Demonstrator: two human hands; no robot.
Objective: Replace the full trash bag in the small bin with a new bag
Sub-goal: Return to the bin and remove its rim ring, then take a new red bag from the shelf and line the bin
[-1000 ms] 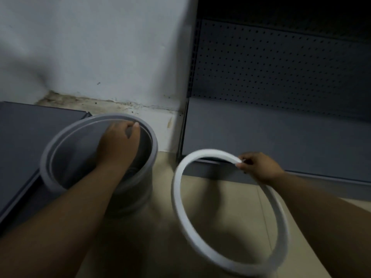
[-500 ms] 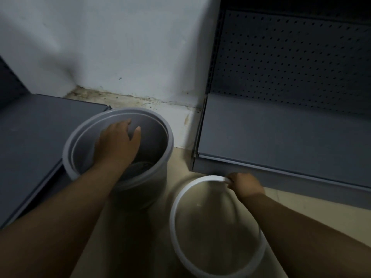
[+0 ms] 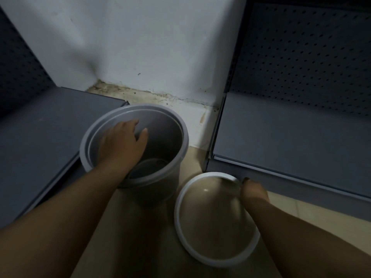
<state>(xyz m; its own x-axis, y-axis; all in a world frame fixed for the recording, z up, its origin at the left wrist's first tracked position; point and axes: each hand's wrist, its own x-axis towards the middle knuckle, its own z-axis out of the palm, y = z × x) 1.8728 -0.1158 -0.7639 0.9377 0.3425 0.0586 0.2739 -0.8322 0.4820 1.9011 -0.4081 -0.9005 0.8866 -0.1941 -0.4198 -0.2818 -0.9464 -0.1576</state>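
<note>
You are working with a small round grey plastic bin (image 3: pixel 160 157) that is standing on the tan floor (image 3: pixel 152 227) in the corner; it looks light and stiff, best gripped by its rim. Your left hand (image 3: pixel 122 143) is reaching inside, fingers loosely spread, holding nothing. Your right hand (image 3: pixel 253 192) is pinching the far edge of the white plastic retaining ring (image 3: pixel 181 199), lying just beside the bin. No bag is showing.
</note>
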